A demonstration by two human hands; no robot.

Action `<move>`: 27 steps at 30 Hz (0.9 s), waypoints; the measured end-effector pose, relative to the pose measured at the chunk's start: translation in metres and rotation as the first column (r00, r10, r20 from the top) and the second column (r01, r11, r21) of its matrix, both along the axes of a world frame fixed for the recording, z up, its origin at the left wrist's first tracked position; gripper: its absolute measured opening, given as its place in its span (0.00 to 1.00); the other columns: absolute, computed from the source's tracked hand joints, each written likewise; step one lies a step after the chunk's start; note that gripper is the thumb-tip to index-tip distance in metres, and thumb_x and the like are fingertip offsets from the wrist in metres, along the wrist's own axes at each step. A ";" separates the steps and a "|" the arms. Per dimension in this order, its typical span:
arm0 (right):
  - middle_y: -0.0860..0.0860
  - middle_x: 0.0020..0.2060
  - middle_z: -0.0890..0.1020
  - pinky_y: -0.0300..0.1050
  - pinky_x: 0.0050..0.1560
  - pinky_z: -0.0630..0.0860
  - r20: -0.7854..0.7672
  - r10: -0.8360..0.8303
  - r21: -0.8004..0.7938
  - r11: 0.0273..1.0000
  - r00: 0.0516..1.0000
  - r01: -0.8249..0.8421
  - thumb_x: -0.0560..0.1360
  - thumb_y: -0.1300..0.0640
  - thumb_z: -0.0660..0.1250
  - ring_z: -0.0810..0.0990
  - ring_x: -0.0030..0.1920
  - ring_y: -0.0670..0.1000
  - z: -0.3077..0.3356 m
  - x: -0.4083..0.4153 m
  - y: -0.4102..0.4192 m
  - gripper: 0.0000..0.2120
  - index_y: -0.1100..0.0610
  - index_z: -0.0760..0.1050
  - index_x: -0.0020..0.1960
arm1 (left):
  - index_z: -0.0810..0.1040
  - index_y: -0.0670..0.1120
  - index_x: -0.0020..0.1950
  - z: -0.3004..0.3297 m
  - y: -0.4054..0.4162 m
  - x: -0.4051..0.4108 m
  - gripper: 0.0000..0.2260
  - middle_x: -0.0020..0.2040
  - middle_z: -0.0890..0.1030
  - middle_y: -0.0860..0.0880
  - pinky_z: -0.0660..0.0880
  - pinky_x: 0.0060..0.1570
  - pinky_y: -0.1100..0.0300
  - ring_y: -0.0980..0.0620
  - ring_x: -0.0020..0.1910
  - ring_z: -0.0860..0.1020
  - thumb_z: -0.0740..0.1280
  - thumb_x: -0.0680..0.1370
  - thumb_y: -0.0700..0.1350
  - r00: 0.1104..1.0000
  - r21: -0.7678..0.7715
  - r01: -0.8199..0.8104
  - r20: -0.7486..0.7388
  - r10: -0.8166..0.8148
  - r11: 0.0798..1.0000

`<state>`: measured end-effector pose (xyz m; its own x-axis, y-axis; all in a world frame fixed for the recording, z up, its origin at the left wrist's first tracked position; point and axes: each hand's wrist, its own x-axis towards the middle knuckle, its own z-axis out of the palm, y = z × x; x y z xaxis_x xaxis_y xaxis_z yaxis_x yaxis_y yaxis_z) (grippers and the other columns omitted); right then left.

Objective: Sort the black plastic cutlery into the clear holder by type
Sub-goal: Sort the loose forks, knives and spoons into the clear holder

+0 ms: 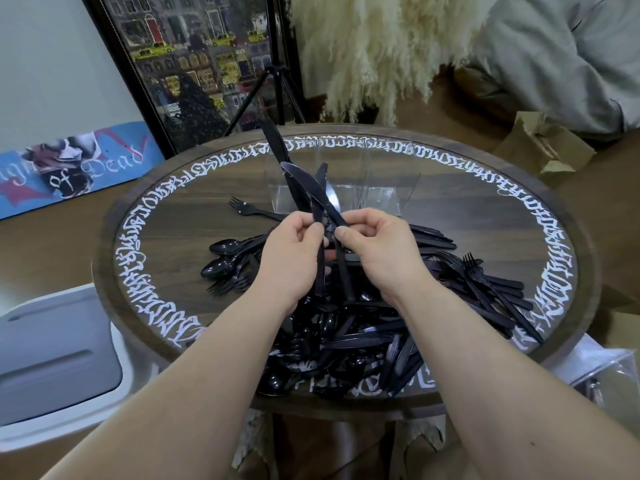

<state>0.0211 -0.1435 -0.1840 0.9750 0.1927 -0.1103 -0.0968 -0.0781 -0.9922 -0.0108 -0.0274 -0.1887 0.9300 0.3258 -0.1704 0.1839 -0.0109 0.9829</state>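
Progress: early. One knife (273, 140) standing in clear holder (346, 188), far side of table (166, 216). Left hand (291, 251) and right hand (377, 247) each pinching a black knife above pile (363, 327). Most forks, spoons, knives unsorted.

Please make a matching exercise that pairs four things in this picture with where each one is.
Things:
1. clear holder
2. lone fork
3. knives
4. two spoons

Places:
A. held up between the left hand and the right hand
B. at the left edge of the pile, bowls pointing left
C. standing on the far side of the table, beyond the hands
D. lying alone on the table, just left of the holder

Pairs: 1-C, 2-D, 3-A, 4-B
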 end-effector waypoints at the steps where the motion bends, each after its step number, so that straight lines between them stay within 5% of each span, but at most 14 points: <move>1: 0.63 0.39 0.82 0.47 0.43 0.80 -0.001 -0.001 0.003 1.000 1.000 0.001 0.74 0.67 0.69 0.81 0.38 0.53 0.000 -0.001 0.002 0.04 0.59 0.79 0.47 | 0.75 0.49 0.44 -0.001 0.000 0.000 0.09 0.35 0.78 0.49 0.76 0.31 0.59 0.49 0.35 0.80 0.59 0.81 0.40 1.000 0.009 0.009 0.002 -0.009 1.000; 7: 0.52 0.31 0.81 0.39 0.32 0.78 -0.045 -0.025 0.041 0.999 0.999 0.027 0.73 0.67 0.69 0.78 0.29 0.47 -0.001 0.001 0.005 0.07 0.58 0.77 0.39 | 0.76 0.44 0.53 -0.006 0.001 0.000 0.05 0.45 0.82 0.40 0.74 0.32 0.60 0.50 0.38 0.81 0.61 0.81 0.41 0.999 0.017 0.036 -0.038 -0.035 0.999; 13: 0.50 0.31 0.82 0.45 0.45 0.80 0.033 -0.037 -0.034 0.999 0.999 0.038 0.71 0.65 0.71 0.80 0.35 0.48 -0.007 0.003 0.005 0.07 0.55 0.79 0.37 | 0.77 0.45 0.57 -0.009 0.002 0.002 0.09 0.40 0.81 0.49 0.76 0.47 0.58 0.55 0.38 0.77 0.60 0.81 0.40 0.998 0.075 0.057 -0.032 -0.055 0.996; 17: 0.51 0.35 0.83 0.44 0.47 0.77 0.068 -0.050 -0.111 0.992 0.996 0.057 0.71 0.62 0.73 0.79 0.37 0.45 -0.008 0.005 0.003 0.04 0.56 0.81 0.38 | 0.77 0.43 0.62 -0.011 0.004 0.002 0.12 0.41 0.80 0.50 0.74 0.47 0.64 0.57 0.39 0.76 0.61 0.80 0.39 0.993 0.111 0.114 -0.022 -0.112 0.987; 23: 0.51 0.36 0.85 0.44 0.44 0.77 0.079 -0.061 -0.145 0.987 0.995 0.072 0.73 0.59 0.71 0.79 0.37 0.44 -0.004 0.007 0.000 0.03 0.58 0.84 0.43 | 0.78 0.51 0.57 -0.010 0.005 0.003 0.11 0.40 0.79 0.55 0.70 0.36 0.68 0.63 0.32 0.75 0.63 0.79 0.38 0.996 0.143 0.088 0.001 -0.089 0.986; 27: 0.44 0.29 0.78 0.37 0.34 0.72 0.008 -0.072 -0.106 0.992 0.997 0.072 0.75 0.60 0.70 0.73 0.27 0.40 -0.004 0.006 -0.004 0.03 0.53 0.79 0.43 | 0.78 0.52 0.50 -0.010 0.009 0.004 0.09 0.42 0.81 0.52 0.74 0.35 0.65 0.59 0.38 0.79 0.64 0.78 0.38 0.999 0.039 -0.051 -0.003 0.051 0.998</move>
